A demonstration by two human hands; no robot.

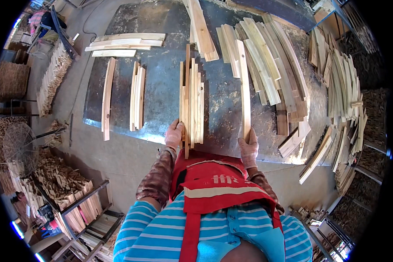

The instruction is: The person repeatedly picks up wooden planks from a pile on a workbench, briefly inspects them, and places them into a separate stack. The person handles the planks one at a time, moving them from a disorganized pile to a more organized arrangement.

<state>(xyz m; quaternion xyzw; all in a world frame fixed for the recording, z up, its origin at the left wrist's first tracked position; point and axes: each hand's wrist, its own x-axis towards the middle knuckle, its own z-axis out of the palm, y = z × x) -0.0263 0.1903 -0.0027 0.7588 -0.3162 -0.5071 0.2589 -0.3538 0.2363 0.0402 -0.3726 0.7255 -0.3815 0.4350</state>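
My right hand (249, 150), in a pale work glove, is closed on the near end of a long pale wooden slat (244, 91). That slat points away from me across the dark metal table. My left hand (174, 133), gloved as well, closes at the left edge of a bundle of upright-standing slats (195, 105) in front of my apron. One darker slat (186, 148) in this bundle sticks out toward me past the others. Part of the left fingers is hidden against the wood.
The dark metal table (161, 83) also bears a single slat (108, 98), a small group (137, 96) and a crosswise pile (126, 43) on the left. Larger piles (270, 61) lie at right. A round fan (19, 148) and stacked wood (70, 187) stand at left.
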